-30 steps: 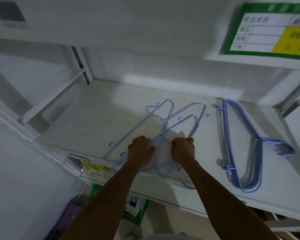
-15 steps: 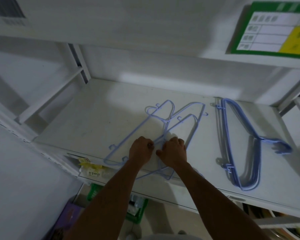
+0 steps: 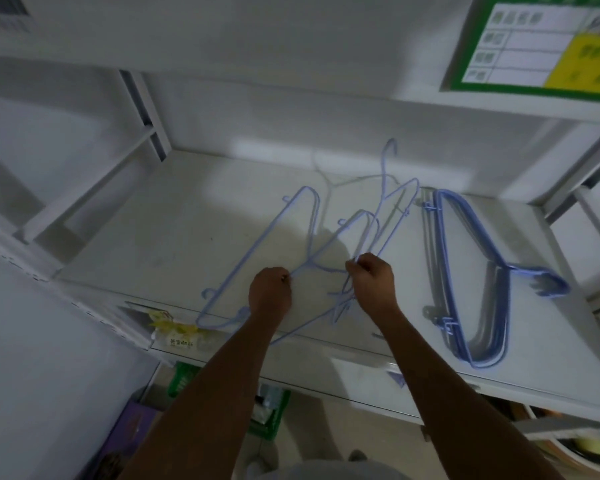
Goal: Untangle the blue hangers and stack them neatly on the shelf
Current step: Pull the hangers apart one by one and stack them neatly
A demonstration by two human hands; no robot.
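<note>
Pale blue wire hangers form a tangled cluster (image 3: 329,244) on the white shelf (image 3: 174,237), and we work it from the front edge with both hands. Our left hand (image 3: 270,294) is closed in a fist on the wire of the leftmost hanger (image 3: 257,258), which lies nearly flat, its far corner pointing away from the grip; we judge this hold to be an anchor, keeping that hanger down. Our right hand (image 3: 373,280) pinches the wires of one or two hangers (image 3: 392,216) between fingertips and thumb and tilts them up, so that a hook (image 3: 388,150) stands clear above the shelf beyond the grip. How many wires lie within this pinch we cannot tell. Between the two grips the wires cross, and there the snag appears to remain. Well to the right of the right hand lies the finished stack of hangers (image 3: 471,278), nested flat with hooks pointing right. We judge the separation to be under way, and a freed hanger would be laid on that stack. A green and yellow label (image 3: 534,46) hangs on the upper shelf.
</note>
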